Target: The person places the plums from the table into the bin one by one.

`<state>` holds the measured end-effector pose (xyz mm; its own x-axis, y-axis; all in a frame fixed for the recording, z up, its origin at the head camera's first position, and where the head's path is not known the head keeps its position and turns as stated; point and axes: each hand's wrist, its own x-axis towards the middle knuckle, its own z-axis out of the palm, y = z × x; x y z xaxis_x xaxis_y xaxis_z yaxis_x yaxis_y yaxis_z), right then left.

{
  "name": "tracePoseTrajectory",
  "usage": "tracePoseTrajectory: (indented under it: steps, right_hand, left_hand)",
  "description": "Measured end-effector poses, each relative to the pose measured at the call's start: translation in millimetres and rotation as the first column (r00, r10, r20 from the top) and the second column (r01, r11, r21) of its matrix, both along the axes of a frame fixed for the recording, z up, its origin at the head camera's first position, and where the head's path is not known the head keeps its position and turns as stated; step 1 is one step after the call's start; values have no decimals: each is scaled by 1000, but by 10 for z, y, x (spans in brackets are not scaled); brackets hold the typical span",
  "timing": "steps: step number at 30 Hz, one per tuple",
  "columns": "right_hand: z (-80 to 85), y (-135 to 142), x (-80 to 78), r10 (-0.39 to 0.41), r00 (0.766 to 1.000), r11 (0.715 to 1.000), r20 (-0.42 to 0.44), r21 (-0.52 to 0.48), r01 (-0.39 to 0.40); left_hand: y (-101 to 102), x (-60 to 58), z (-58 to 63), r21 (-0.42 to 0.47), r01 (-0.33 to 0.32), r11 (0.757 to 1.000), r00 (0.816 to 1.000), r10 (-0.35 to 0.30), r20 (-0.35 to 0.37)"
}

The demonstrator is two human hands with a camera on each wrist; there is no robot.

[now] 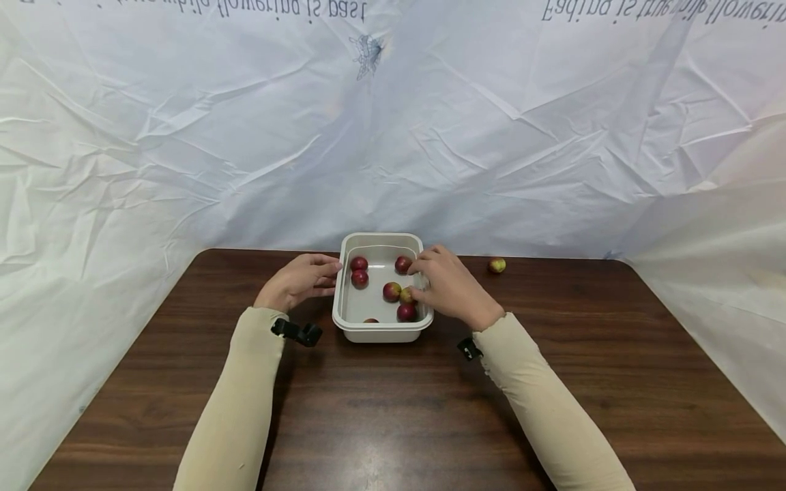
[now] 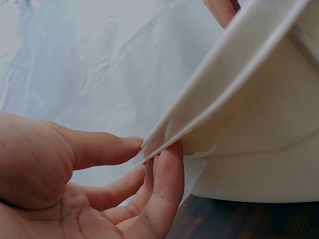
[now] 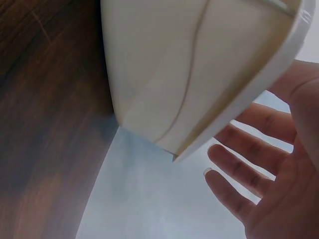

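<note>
A tub (image 1: 381, 240) stands on the bench (image 1: 393, 409), near its far edge and about in the middle. Inside the tub lie several plums (image 1: 391, 291): two at the far left, one at the far right, three close together near the right wall, one at the near wall. One more plum (image 1: 497, 264) lies on the bench, to the right of the tub and well apart from it. The left hand (image 1: 301, 279) is at the left rim of the tub, the right hand (image 1: 451, 286) over its right rim. Behind the bench hangs a sheet (image 1: 393, 136).
</note>
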<state>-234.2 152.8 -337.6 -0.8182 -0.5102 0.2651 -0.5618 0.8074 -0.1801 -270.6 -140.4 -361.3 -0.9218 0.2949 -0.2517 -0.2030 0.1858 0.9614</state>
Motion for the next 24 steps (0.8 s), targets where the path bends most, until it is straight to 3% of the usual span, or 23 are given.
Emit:
tracePoseTrajectory:
  steps: [24]
  right_hand:
    - [193, 361, -117, -71, 997, 988, 0, -136, 70]
  left_hand:
    - [0, -29, 7, -13, 2, 1000, 1000, -2, 5]
